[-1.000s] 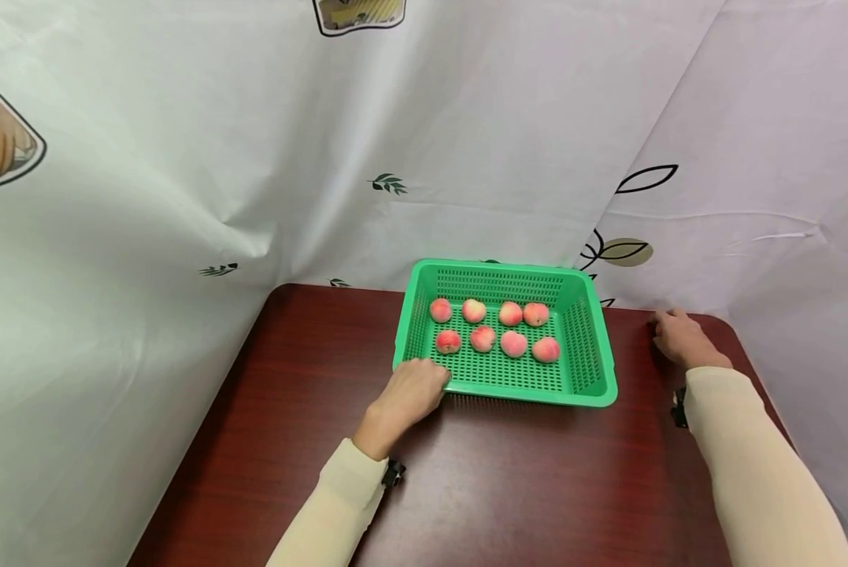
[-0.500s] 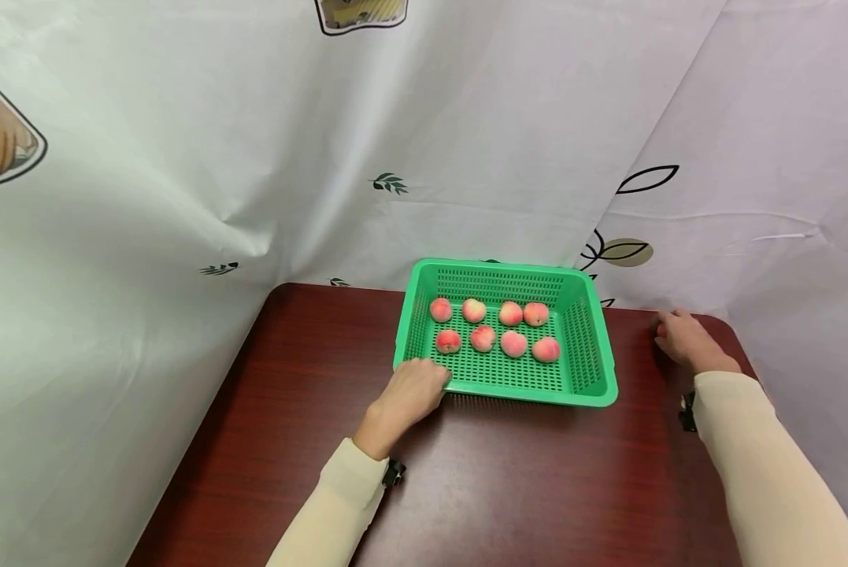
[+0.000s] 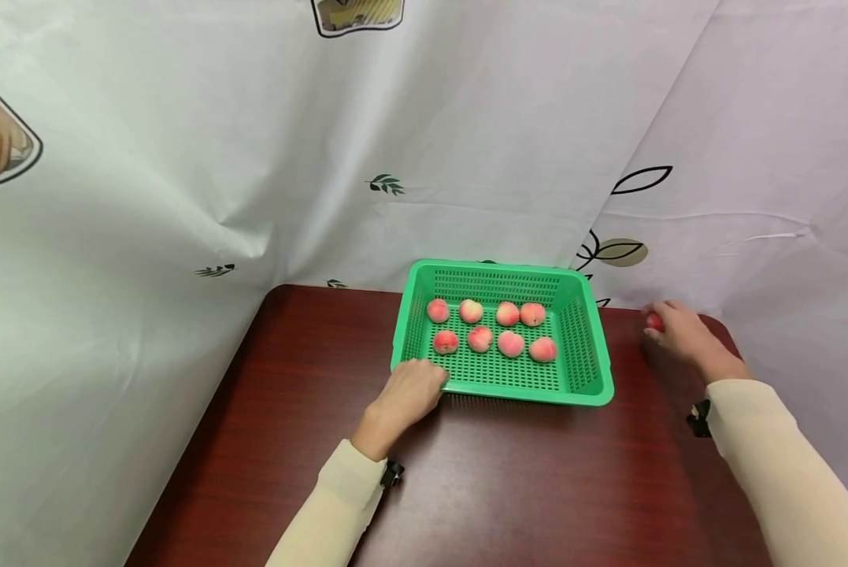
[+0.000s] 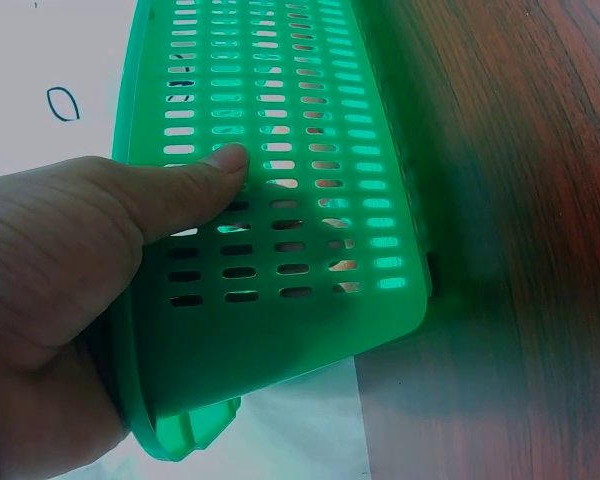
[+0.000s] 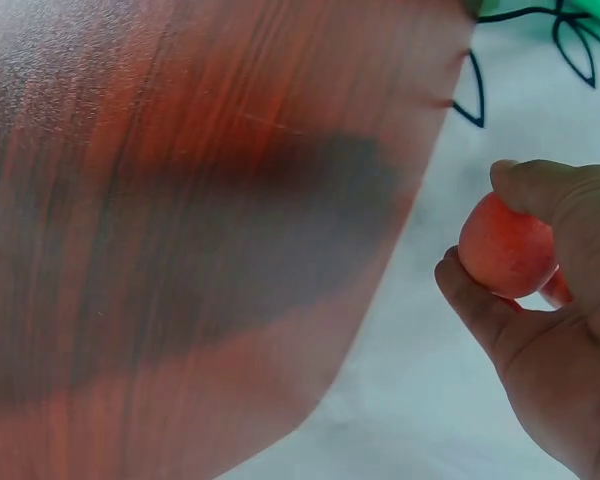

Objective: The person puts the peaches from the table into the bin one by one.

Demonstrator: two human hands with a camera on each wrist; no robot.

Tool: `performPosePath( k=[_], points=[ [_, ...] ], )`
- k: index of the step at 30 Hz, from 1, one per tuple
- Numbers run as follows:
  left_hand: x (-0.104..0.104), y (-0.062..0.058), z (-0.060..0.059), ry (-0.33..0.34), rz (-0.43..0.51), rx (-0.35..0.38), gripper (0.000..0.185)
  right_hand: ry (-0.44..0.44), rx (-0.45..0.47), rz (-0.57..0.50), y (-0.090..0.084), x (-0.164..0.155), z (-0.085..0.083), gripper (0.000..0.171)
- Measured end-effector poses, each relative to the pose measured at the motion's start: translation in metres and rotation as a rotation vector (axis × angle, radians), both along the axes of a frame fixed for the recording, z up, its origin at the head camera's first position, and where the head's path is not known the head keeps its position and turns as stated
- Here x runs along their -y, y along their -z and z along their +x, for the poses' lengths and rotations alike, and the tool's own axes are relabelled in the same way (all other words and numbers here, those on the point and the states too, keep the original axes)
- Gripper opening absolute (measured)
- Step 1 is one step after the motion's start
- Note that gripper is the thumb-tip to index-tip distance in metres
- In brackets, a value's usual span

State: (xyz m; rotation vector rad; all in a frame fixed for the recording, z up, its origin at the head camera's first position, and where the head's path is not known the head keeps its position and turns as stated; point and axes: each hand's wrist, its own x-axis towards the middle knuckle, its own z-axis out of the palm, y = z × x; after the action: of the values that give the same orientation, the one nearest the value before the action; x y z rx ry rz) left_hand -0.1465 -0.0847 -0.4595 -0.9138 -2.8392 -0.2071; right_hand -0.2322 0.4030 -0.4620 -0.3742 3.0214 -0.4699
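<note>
We see eight round peaches (image 3: pixel 510 343) in the perforated green plastic basket (image 3: pixel 597 384). Our left hand (image 3: pixel 405 394) grips its corner; our right hand (image 3: pixel 682 335) pinches another peach (image 5: pixel 507 246) above the bench (image 3: pixel 523 480).

Dark red-brown wood-grain table (image 3: pixel 509 488), rounded corners, pushed into a corner of white printed cloth (image 3: pixel 183 157) that hangs along its far and side edges. One green perforated plastic basket (image 3: pixel 579 392) sits directly on it, toward the far edge, a bit right of centre. Eight peaches (image 3: pixel 510 343) lie in the basket in two rows of four.
</note>
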Motion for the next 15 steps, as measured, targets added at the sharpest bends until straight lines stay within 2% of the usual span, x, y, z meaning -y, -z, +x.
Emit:
performPosePath(
  k=[7,12,15],
  points=[
    [0.000,0.000,0.000,0.002,-0.002,-0.017,0.050,-0.018,-0.071,-0.030,-0.013,0.013,0.002,0.035],
    [0.000,0.000,0.000,0.003,-0.008,-0.009,0.050,-0.002,-0.076,-0.057,-0.028,0.026,0.006,0.039],
    [0.000,0.001,-0.001,0.005,-0.011,-0.008,0.049,-0.017,-0.124,-0.078,-0.038,0.034,0.009,0.039]
  ],
)
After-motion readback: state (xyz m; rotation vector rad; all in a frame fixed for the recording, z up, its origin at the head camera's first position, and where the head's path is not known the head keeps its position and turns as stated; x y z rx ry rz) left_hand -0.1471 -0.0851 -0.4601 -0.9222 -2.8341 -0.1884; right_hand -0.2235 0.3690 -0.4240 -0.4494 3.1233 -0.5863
